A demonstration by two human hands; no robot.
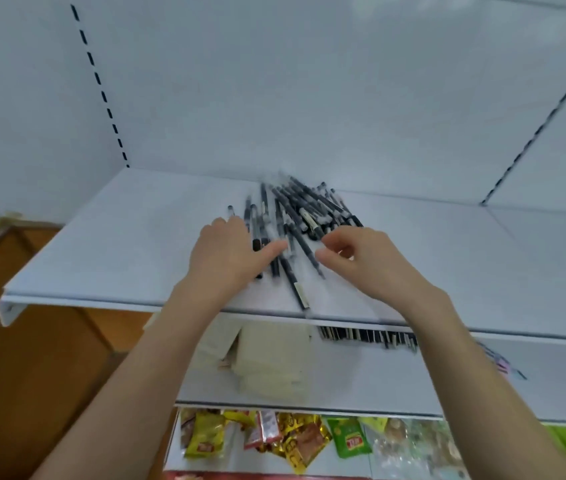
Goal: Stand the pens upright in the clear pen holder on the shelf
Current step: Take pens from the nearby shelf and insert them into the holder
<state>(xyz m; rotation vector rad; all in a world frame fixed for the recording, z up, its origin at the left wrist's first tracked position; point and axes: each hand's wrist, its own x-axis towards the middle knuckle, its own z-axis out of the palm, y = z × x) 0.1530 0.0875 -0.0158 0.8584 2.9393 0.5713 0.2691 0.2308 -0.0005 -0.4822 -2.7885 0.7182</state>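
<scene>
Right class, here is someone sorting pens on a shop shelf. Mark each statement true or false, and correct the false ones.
1. The pens lie in a loose pile on the white shelf. True.
2. A clear pen holder full of pens stands beside the pile. False: none is in view.
3. The left hand rests with straight fingers on the pens. True.
4. The right hand holds a bundle of pens high above the shelf. False: it hovers low at the pile's near edge, fingers curled, with no bundle in it.
5. Snack packets lie on a lower shelf. True.
</scene>
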